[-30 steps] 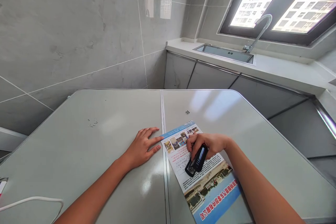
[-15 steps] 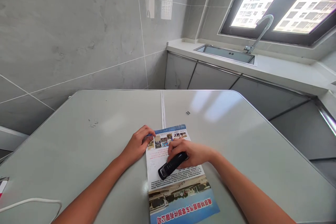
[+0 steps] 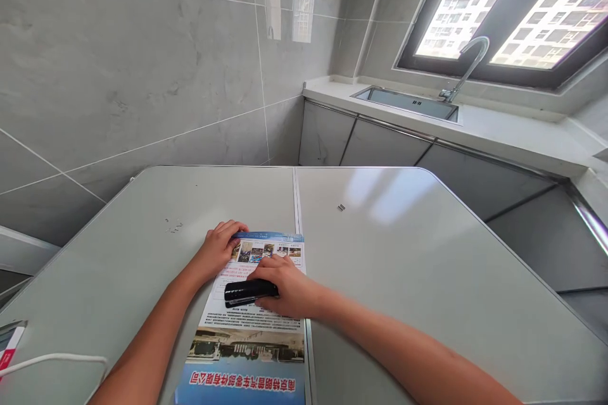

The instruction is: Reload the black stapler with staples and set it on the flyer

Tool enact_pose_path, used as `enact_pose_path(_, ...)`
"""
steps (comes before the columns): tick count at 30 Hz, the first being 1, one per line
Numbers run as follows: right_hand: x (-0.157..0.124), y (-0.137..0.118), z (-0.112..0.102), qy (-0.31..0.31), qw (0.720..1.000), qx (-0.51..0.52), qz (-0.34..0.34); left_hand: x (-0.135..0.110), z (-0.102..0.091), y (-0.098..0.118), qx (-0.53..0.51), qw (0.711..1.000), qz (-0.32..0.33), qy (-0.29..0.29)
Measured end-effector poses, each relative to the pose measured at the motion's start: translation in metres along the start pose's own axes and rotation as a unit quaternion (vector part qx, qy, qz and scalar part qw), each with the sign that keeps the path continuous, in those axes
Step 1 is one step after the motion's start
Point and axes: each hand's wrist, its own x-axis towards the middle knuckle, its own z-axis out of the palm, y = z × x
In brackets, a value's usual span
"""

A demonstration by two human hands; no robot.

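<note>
Holding a long, rounded black stapler (image 3: pixel 249 292) with a glossy plastic shell in my right hand (image 3: pixel 292 289), fingers wrapped round its back end. A thin streak of bare metal shows along its underside, and the blunt front points at the left edge of the flat, colour-printed paper flyer (image 3: pixel 261 323). So the stapler sits right over the flyer's white text section, lying crosswise; can't tell if it's actually touching the paper.

My left hand (image 3: pixel 216 252) is at the flyer's far left corner, fingers bent over the edge. Honestly can't tell if that's a pinch or just pressing down.

The flyer itself is smooth stuff: a blue strip and small photos at the far end, red and black print in the middle, then a wide brownish photo and a blue band with chunky red characters, upside down from where I am.

Underneath it is a shiny, pale table (image 3: pixel 403 278) with a straight raised-looking metal seam (image 3: pixel 297 196) running away past the flyer's far edge. Left of the flyer there's a scatter of tiny, thin metal staples (image 3: pixel 178 226). Beyond its far right corner sit a couple of short, grey metal staple strips (image 3: pixel 341 207), side by side. Well left of its near end, a bendy white cable (image 3: pixel 61 357) curves across the tabletop.
</note>
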Motion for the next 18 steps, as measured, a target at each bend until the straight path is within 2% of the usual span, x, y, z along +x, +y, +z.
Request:
enact_pose_path(5,0.028,0.004,0.008,-0.013,1.000,-0.003,-0.018,-0.002,-0.013,-0.023,0.073,0.997,-0.021,0.016)
enact_pose_path(9,0.029,0.006,-0.004,-0.005,0.996,0.067,-0.052,-0.001,-0.014,-0.023,0.079,0.997,-0.010,0.013)
enact_pose_path(11,0.019,0.014,-0.021,0.065,0.991,0.115,-0.024,0.000,-0.011,-0.022,0.095,0.995,-0.013,0.025)
enact_pose_path(13,0.003,0.031,-0.047,0.197,0.973,0.101,0.071,0.001,-0.008,-0.022,0.119,0.992,-0.016,0.042)
enact_pose_path(15,-0.017,0.056,-0.077,0.331,0.931,-0.007,0.154,0.002,-0.004,-0.022,0.141,0.988,-0.020,0.059)
enact_pose_path(17,-0.037,0.085,-0.105,0.406,0.885,-0.105,0.202,0.003,-0.001,-0.023,0.159,0.985,-0.021,0.070)
enact_pose_path(18,-0.046,0.099,-0.117,0.421,0.869,-0.137,0.220,0.003,0.000,-0.023,0.166,0.983,-0.020,0.073)
